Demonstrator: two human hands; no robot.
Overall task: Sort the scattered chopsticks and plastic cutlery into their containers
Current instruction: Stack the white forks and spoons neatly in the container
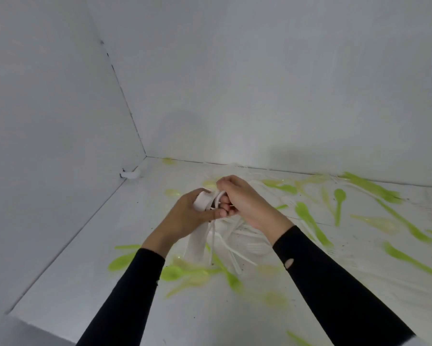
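My left hand (188,216) grips a bundle of white plastic cutlery (202,234), with the heads sticking up past my fingers and the handles hanging down below my palm. My right hand (244,201) sits close against it, its fingers curled round the top of the same bundle. Both hands hover above the white table (90,283). More white cutlery (237,248) lies beneath the hands. Green plastic spoons (339,198) and other green pieces (309,222) are scattered over the surface, along with pale yellow ones (377,221).
White walls close in the table at the left and back, meeting in a corner (146,156). A small white object (131,174) lies by the left wall. No container is in view. Green cutlery (125,262) also lies near my left sleeve.
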